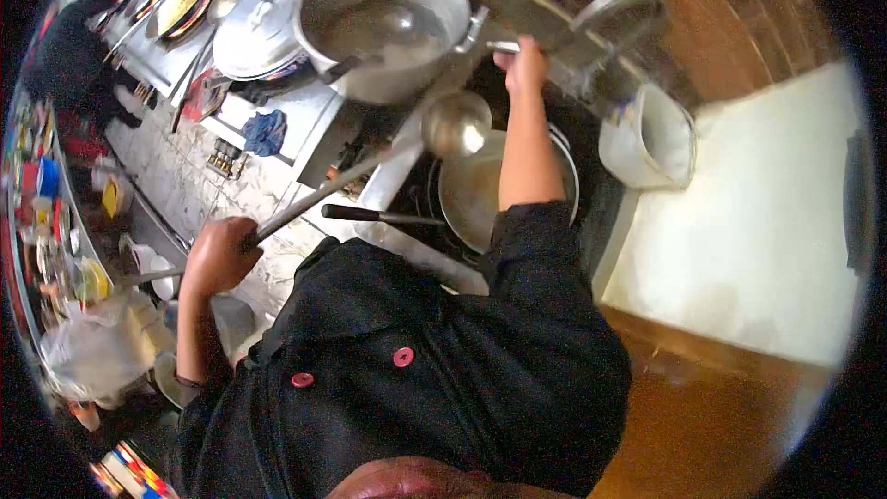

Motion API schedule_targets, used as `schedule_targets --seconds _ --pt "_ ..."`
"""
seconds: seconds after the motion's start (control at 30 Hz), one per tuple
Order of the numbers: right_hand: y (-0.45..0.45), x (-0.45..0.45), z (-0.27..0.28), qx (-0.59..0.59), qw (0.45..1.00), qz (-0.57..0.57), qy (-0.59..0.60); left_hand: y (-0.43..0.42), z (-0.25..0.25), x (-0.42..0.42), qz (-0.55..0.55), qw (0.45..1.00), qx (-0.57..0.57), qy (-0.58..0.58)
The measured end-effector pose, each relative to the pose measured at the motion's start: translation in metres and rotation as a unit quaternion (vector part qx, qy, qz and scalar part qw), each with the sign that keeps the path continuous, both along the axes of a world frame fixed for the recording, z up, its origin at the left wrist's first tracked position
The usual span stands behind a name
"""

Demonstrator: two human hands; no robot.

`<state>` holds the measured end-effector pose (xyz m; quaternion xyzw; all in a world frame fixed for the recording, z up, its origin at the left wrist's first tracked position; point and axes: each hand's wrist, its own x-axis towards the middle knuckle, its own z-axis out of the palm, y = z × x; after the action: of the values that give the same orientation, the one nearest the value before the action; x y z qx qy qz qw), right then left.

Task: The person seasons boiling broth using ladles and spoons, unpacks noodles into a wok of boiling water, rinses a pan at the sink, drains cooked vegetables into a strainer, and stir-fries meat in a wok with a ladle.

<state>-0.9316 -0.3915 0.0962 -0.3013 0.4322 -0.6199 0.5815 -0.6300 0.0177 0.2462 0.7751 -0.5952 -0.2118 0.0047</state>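
My left hand (222, 254) is wrapped round the long metal handle of a ladle (457, 125), whose round bowl hangs over the near edge of a pan (471, 194) on the stove. My right hand (524, 65), stretched out beyond that pan, is closed on a metal handle; a blurred round metal utensil (619, 14) lies to its right, and whether the two are joined is unclear. A large metal pot (383, 28) with liquid inside stands left of my right hand. The pan's black handle (370, 214) points left.
A silver lidded pot (263, 30) and a pan with food (183, 5) stand at the upper left. A blue cloth (265, 132) lies on the stove's edge. At the right is a white container (650, 139). A person in dark clothes (74, 55) is at the far left.
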Motion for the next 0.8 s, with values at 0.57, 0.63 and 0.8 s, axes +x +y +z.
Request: schedule_targets --seconds 0.57,0.63,0.8 --pt "0.028 0.044 -0.016 0.144 0.970 0.174 -0.093 0.200 -0.008 0.149 0.283 0.932 0.026 0.222" --pt "0.058 0.036 -0.007 0.117 0.987 0.104 0.024 0.220 -0.020 0.178 0.329 0.899 -0.006 0.288" --pt "0.146 0.022 0.025 -0.030 0.990 0.038 0.130 0.259 -0.048 0.251 0.371 0.855 -0.032 0.361"
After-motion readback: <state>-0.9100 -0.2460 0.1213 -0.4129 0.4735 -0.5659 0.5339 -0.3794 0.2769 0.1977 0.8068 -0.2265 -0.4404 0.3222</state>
